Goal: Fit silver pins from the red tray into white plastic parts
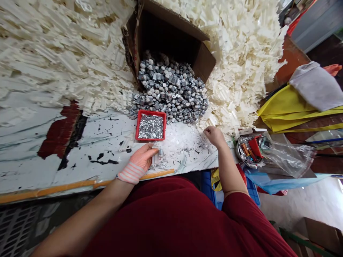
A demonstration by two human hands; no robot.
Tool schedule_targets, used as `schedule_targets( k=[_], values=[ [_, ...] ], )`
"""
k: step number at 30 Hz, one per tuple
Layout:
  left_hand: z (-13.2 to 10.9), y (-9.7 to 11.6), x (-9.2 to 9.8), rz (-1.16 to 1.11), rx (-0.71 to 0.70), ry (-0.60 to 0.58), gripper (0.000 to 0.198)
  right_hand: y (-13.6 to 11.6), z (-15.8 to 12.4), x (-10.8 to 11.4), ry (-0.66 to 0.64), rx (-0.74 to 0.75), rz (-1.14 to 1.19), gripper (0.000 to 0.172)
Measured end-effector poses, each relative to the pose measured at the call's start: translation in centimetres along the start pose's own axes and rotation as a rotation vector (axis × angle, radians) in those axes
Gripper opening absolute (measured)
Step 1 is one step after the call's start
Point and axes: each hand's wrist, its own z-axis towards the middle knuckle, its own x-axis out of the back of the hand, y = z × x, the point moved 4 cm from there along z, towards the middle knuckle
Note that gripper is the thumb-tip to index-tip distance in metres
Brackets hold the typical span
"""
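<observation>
My left hand (pixel 139 160), in an orange-and-white striped glove, pinches a pale plastic piece (pixel 155 159) near the table's front edge. Small metal pins (pixel 163 165) lie just beside it. Above this hand sits a red tray (pixel 137 129) filled with metal pins. My right hand (pixel 213 135) is bare, with its fingers curled together at the lower edge of the white plastic pile; whatever they hold is too small to make out. Between the hands, small clear pieces (pixel 179 139) are scattered on the marbled tabletop (pixel 107 142).
An open cardboard box (pixel 174 21) spills grey cylindrical parts (pixel 174 89) behind the tray. White plastic parts (pixel 235 53) are heaped on both sides. At the right stand a metal bowl (pixel 239 151) of small items, a plastic bag (pixel 292 157) and yellow cloth (pixel 284 110).
</observation>
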Motion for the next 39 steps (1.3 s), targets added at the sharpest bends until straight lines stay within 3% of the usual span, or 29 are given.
schedule_targets(
  k=[3,8,13,15,17,21,24,26,29,34,39],
  values=[
    [0.2,-0.3,0.0,0.000,0.009,-0.011,0.027,-1.3,-0.7,-2.1,-0.066,0.082,-0.039,0.018],
    [0.3,-0.4,-0.1,0.025,0.001,-0.043,0.026,-3.2,0.6,-4.5,0.029,0.069,-0.095,0.022],
    [0.2,-0.2,-0.2,0.049,-0.030,-0.001,0.023,-4.4,2.0,-5.4,0.041,0.067,-0.117,0.021],
    [0.4,-0.3,0.0,0.100,-0.054,0.036,0.021,-4.9,1.8,-5.3,0.091,0.078,0.034,0.018],
    [0.7,-0.6,0.1,0.184,-0.068,0.060,0.020,-5.9,1.2,-5.2,0.117,0.076,0.330,0.017],
    [1.1,-0.8,-0.3,0.276,-0.082,0.045,0.018,-10.1,-0.9,-6.0,-0.016,0.141,0.986,0.025],
    [0.9,-0.4,-0.6,0.311,-0.078,0.052,0.016,-13.7,-2.6,-6.1,-0.034,0.243,1.138,0.021],
    [0.7,-0.1,-0.6,0.319,-0.087,0.069,0.015,-15.3,-3.4,-6.1,0.008,0.311,1.128,0.014],
    [0.7,-0.1,-0.2,0.295,-0.108,0.087,0.017,-16.3,-4.1,-6.1,0.064,0.397,1.038,0.015],
    [0.5,0.1,0.1,0.329,-0.107,0.109,0.018,-16.7,-5.4,-5.6,0.242,0.653,0.569,0.013],
    [-0.1,1.2,0.2,0.503,-0.152,0.081,0.021,-17.2,-6.7,-5.5,0.235,0.749,0.382,0.012]
  ],
)
